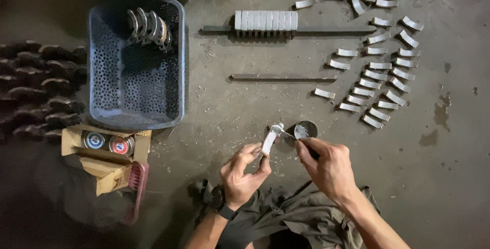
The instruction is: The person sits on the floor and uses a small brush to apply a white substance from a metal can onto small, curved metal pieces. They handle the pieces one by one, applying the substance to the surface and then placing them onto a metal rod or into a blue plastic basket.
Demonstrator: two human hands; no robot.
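Head view, looking straight down at a grey concrete floor (214, 106). The person's left hand (242, 172) pinches a small curved metal half-shell (269, 139), coated white, between thumb and fingers, held just above the floor in the lower centre of the view. The right hand (329, 165) is closed on a thin brush-like tool (286, 133); its tip touches the top end of the half-shell. Just beside the tool, partly behind the right hand's fingers, sits a small round dark tin (305, 129) with pale paste inside. A black wrist strap (227, 212) circles the left wrist. A crumpled olive-grey cloth (286, 221) lies under both forearms.

Upper right: many loose curved metal half-shells (380, 75) lie spread on the floor in rough rows. Upper centre: a tight row of pale half-shells (265, 20) stands across a long dark flat metal bar (326, 29). A second dark bar (283, 77) lies bare below it, well apart from the hands.

Left: a blue perforated plastic basket (135, 96) holds a few shiny half-shells (148, 24) at its far end. Beside it, an open cardboard box (104, 149) with two round tins (107, 143). Far left, a pile of dark curved pieces (35, 91), detail unclear.
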